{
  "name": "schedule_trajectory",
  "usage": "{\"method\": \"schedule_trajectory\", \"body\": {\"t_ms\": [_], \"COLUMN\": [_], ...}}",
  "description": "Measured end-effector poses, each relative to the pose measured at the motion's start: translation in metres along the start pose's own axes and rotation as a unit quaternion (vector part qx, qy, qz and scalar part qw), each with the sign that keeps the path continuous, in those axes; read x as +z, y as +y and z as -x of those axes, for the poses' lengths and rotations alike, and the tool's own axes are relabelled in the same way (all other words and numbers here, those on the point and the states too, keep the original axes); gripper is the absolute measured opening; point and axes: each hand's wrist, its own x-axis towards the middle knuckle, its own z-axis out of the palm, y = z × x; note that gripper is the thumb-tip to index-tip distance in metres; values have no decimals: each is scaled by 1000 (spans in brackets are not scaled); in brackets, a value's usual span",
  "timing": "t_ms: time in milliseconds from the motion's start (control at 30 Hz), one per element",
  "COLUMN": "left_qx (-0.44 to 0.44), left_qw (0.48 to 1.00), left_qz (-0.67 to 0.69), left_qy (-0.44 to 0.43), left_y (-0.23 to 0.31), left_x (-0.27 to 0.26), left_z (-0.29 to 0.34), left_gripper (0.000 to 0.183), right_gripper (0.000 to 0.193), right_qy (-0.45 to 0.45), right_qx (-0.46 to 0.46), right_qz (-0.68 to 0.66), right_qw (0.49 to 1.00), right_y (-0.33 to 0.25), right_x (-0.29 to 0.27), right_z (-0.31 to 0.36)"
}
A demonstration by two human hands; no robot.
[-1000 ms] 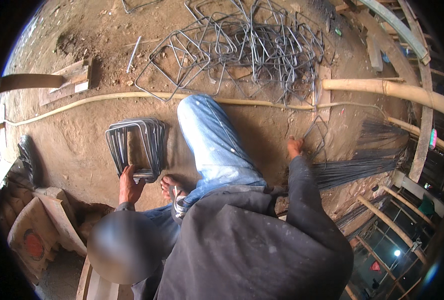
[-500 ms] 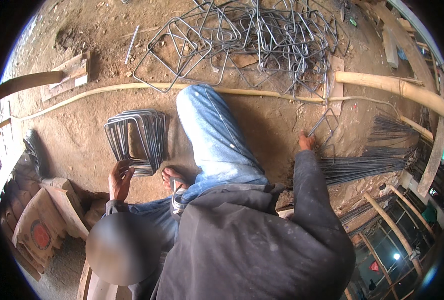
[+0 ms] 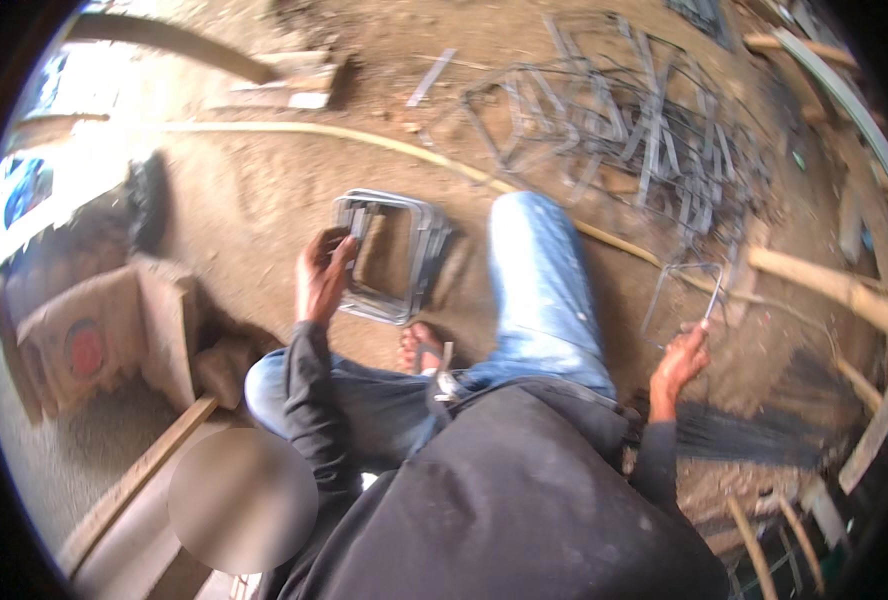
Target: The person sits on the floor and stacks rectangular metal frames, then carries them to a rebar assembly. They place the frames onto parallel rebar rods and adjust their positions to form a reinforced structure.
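Stirrup stack [image 3: 389, 255]: neat bundle of bent wire rectangles on dirt floor [image 3: 254, 200], beside outstretched leg [image 3: 539, 290].
Left hand [image 3: 322, 275]: fingers resting on stack edge, steadying.
Right hand [image 3: 679, 362]: pinching a single loose stirrup [image 3: 686, 295] by its corner.
Tip: square the loose one flat onto the stack, edges flush.

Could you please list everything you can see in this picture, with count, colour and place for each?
stack of bent wire frames: one bundle, grey, on the dirt by the left hand
single wire frame: one, grey, at the right hand
heap of wire frames: one loose pile, grey, top centre on the ground
long pale pole: one, yellowish, lying across the ground
bundle of thin rods: one, dark, lower right
sack: one, brown with a red mark, far left
wooden plank: one, brown, lower left
sandal: one, dark, on the foot at centre
left hand: on the stack's edge
right hand: grip on the single frame
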Motion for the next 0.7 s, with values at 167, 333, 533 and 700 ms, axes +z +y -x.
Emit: {"method": "schedule_trajectory", "body": {"t_ms": [167, 333, 533, 700], "left_qx": [-103, -112, -68, 9], "left_qw": [975, 934, 984, 987], "left_qz": [188, 338, 160, -32], "left_qy": [62, -43, -24, 156], "left_y": [17, 24, -14, -61], "left_x": [-23, -39, -40, -27], "left_z": [6, 27, 29, 1], "left_gripper": [57, 67, 43, 38], "right_gripper": [41, 20, 21, 15], "right_qy": [-311, -479, -531, -528], "right_qx": [-370, -647, -710, -726], "right_qz": [58, 52, 20, 62], "right_qw": [873, 591, 463, 436], "right_y": [-79, -93, -52, -20], "right_x": [80, 156, 221, 255], "right_z": [113, 196, 249, 274]}}
